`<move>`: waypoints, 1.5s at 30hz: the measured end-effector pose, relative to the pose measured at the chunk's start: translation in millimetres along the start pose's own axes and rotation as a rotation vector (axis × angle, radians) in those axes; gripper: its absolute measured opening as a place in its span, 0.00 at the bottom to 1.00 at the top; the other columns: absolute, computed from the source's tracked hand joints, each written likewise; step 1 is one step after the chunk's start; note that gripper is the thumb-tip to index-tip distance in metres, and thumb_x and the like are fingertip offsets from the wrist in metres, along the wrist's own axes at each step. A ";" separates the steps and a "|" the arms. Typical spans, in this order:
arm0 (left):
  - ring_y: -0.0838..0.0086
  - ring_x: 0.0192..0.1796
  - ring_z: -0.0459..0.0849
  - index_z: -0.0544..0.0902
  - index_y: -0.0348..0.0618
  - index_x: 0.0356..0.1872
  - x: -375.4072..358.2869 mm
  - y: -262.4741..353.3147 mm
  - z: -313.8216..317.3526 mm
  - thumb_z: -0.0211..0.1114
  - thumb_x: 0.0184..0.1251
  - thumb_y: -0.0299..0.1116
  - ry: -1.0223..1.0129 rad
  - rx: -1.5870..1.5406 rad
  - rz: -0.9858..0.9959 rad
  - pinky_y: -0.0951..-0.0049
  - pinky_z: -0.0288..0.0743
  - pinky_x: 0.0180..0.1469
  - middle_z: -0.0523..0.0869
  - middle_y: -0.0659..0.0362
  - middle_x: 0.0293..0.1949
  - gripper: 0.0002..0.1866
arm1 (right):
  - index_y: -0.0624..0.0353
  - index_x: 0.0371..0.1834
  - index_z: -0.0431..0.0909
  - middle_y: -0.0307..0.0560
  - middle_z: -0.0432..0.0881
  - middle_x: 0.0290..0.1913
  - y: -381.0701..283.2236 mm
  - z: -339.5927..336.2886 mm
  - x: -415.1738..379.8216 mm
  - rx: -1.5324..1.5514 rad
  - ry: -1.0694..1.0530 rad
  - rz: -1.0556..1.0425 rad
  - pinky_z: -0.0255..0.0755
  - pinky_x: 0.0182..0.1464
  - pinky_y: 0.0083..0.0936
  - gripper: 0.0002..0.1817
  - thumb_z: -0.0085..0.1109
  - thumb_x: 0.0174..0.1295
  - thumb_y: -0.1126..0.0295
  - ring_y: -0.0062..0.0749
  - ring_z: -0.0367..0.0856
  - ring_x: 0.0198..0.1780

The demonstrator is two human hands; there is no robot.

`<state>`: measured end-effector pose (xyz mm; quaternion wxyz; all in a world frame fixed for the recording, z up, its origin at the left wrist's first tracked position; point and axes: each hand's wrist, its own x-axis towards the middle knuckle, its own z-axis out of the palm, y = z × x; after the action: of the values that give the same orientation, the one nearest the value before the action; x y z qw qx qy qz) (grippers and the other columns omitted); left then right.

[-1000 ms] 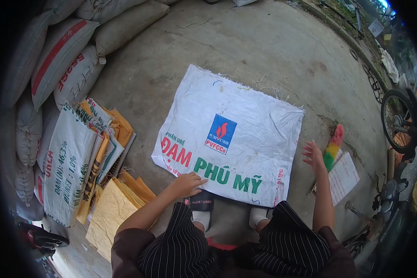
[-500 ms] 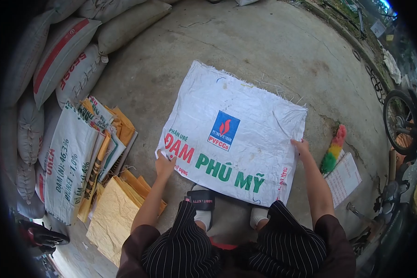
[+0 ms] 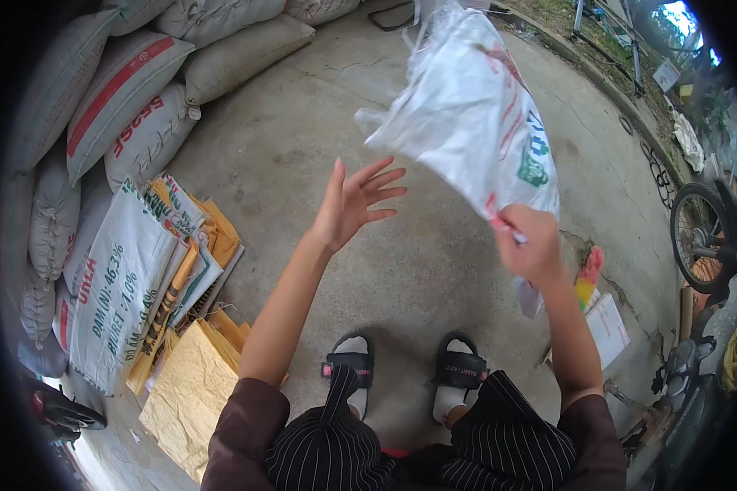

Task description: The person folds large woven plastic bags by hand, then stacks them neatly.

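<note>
A white woven plastic sack (image 3: 467,114) with red and green print hangs bunched in the air, gripped at its lower edge by my right hand (image 3: 532,241). The sack swings up and away from me, its far end blurred by motion. My left hand (image 3: 356,200) is raised over the concrete floor, fingers spread, holding nothing. It is apart from the sack, whose loose corner is just above and to its right. Most of the sack's lettering is folded out of sight.
Folded white sacks (image 3: 123,286) and yellow sacks (image 3: 192,385) lie in piles at my left. Full sacks (image 3: 131,90) are stacked behind them. On the right are a colourful duster (image 3: 588,274), a paper sheet (image 3: 606,331) and a bicycle wheel (image 3: 700,237). My sandals (image 3: 458,368) stand on concrete.
The sack was spread flat low in front of me, held by both hands. My left hand has let go and opened; my right hand has swung the sack upward, crumpling it.
</note>
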<state>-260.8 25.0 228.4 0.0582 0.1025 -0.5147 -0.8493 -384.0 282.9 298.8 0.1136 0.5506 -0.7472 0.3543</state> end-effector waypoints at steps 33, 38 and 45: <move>0.47 0.66 0.63 0.67 0.30 0.62 -211.6 -5.6 -149.5 0.60 0.60 0.33 0.935 1.940 -0.310 0.50 0.57 0.65 0.68 0.40 0.62 0.29 | 0.67 0.08 0.65 0.32 0.66 0.16 13.2 53.8 -386.0 -0.080 0.836 1.574 0.54 0.23 0.27 0.28 0.58 0.63 0.62 0.16 0.60 0.23; 0.49 0.66 0.63 0.68 0.32 0.59 -98.7 -16.4 17.7 0.62 0.58 0.33 -0.365 1.888 0.062 0.53 0.58 0.65 0.67 0.41 0.62 0.28 | 0.64 0.21 0.76 0.38 0.75 0.23 42.2 70.3 -438.6 0.147 0.889 1.642 0.59 0.25 0.23 0.16 0.62 0.59 0.64 0.17 0.66 0.25; 0.51 0.72 0.53 0.61 0.37 0.66 28.7 -288.5 162.8 0.56 0.63 0.40 -0.317 1.582 0.114 0.41 0.55 0.64 0.56 0.43 0.70 0.32 | 0.61 0.53 0.73 0.48 0.76 0.53 136.5 19.8 -436.5 1.023 1.315 1.742 0.71 0.51 0.32 0.23 0.65 0.55 0.65 0.36 0.76 0.49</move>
<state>-324.9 293.3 42.7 -0.0619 -0.0347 -0.9697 -0.2338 -342.4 613.4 -15.3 -0.0361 -0.4432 -0.4402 0.7801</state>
